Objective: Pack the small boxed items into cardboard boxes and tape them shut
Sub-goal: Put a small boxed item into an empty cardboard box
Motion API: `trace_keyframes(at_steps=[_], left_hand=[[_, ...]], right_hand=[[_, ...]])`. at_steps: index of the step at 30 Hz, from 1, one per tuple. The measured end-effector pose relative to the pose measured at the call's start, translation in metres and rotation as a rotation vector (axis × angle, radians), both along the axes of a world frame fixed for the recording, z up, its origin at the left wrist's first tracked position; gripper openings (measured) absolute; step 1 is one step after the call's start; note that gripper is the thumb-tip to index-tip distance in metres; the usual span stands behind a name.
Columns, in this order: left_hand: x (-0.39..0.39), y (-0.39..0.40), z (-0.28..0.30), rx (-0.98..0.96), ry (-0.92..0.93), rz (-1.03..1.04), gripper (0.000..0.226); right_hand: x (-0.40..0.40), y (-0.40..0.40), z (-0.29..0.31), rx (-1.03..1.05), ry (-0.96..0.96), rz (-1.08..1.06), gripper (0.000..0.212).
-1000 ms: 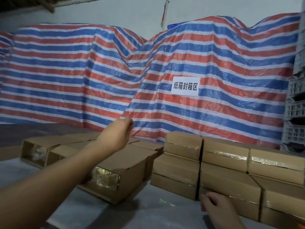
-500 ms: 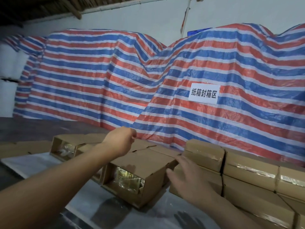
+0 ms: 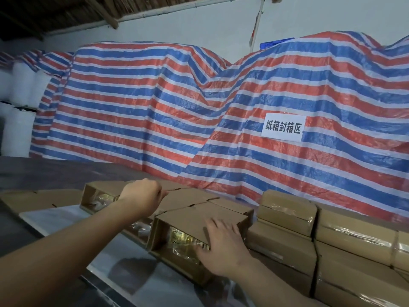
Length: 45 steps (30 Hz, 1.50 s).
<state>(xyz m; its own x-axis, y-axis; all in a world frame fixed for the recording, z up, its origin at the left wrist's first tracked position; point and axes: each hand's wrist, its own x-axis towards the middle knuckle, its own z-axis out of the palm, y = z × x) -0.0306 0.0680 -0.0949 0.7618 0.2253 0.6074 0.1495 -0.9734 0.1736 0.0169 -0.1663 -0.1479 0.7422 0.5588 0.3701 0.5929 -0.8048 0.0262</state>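
**Two hands on the open cartons**

The right hand [image 3: 221,247] lies flat with fingers spread on the near open carton [image 3: 194,220], palm over its top panel and front edge, thumb down by the open end. Inside that end something shiny and gold, wrapped in clear film [image 3: 181,239], shows; it looks like the small boxed goods, though the glare makes that hard to confirm. The left hand [image 3: 142,196] is curled tight, pinching the edge of a cardboard flap [image 3: 177,189] on the cartons behind. A further open carton [image 3: 97,196] sits toward the worktop's left side. Along the right edge of the worktop [image 3: 55,216] stand stacked, taped boxes [image 3: 287,214], touching the near carton. Behind everything hangs a red, white and blue striped tarpaulin [image 3: 143,103] bearing a white printed sign [image 3: 283,127].
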Motion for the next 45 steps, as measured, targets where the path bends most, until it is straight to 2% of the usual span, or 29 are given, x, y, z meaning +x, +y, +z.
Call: trace_keyframes(at_steps=[3, 6, 8, 12, 13, 16, 20, 23, 26, 30, 33, 34, 38, 40, 42, 45], left_hand=[[-0.001, 0.008, -0.008, -0.022, 0.092, 0.011, 0.010], [0.002, 0.013, -0.017, -0.050, 0.129, -0.005, 0.023], [0.002, 0.013, -0.016, -0.019, 0.131, -0.002, 0.012], [-0.001, 0.003, -0.020, 0.069, 0.131, -0.011, 0.078], [-0.003, 0.000, -0.022, 0.118, 0.120, -0.020, 0.088], [-0.001, -0.001, -0.026, 0.266, 0.136, -0.046, 0.089], [0.000, 0.000, -0.029, 0.245, 0.228, -0.121, 0.075], [-0.002, -0.005, -0.027, 0.120, 0.214, -0.167, 0.063], [-0.003, -0.014, -0.022, -0.024, 0.147, -0.224, 0.048], [-0.007, -0.031, -0.012, -0.280, -0.074, -0.325, 0.033], [-0.009, -0.043, -0.005, -0.312, -0.167, -0.316, 0.011], [-0.009, -0.048, -0.004, -0.303, -0.154, -0.307, 0.016], [-0.010, -0.080, -0.005, -0.439, -0.170, -0.351, 0.066], [-0.006, -0.099, -0.007, -0.633, -0.160, -0.474, 0.065], [-0.001, -0.120, -0.009, -0.894, -0.012, -0.584, 0.058], [0.005, -0.155, -0.010, -1.166, 0.167, -0.690, 0.056]], right_hand=[[-0.001, 0.002, -0.004, 0.013, 0.026, 0.003, 0.058], [-0.004, 0.003, -0.004, 0.048, 0.023, 0.035, 0.045], [-0.008, 0.003, -0.004, 0.070, 0.005, 0.046, 0.039], [-0.012, 0.004, -0.002, 0.027, -0.033, 0.056, 0.034], [-0.012, 0.003, -0.001, 0.019, -0.036, 0.060, 0.034], [-0.009, 0.000, 0.005, 0.015, -0.009, 0.076, 0.029], [-0.007, -0.006, 0.023, 0.097, 0.094, 0.080, 0.015], [-0.009, -0.014, 0.040, 0.161, 0.160, 0.079, 0.027], [-0.015, -0.026, 0.055, 0.255, 0.241, 0.092, 0.029], [-0.025, -0.047, 0.070, 0.318, 0.304, 0.106, 0.029], [-0.028, -0.066, 0.078, 0.344, 0.342, 0.100, 0.027], [-0.028, -0.074, 0.082, 0.339, 0.353, 0.096, 0.027], [-0.028, -0.110, 0.092, 0.363, 0.431, 0.058, 0.026], [-0.029, -0.131, 0.093, 0.392, 0.480, 0.032, 0.019], [-0.031, -0.153, 0.091, 0.430, 0.507, -0.001, 0.017], [-0.035, -0.185, 0.089, 0.505, 0.523, -0.056, 0.015]])
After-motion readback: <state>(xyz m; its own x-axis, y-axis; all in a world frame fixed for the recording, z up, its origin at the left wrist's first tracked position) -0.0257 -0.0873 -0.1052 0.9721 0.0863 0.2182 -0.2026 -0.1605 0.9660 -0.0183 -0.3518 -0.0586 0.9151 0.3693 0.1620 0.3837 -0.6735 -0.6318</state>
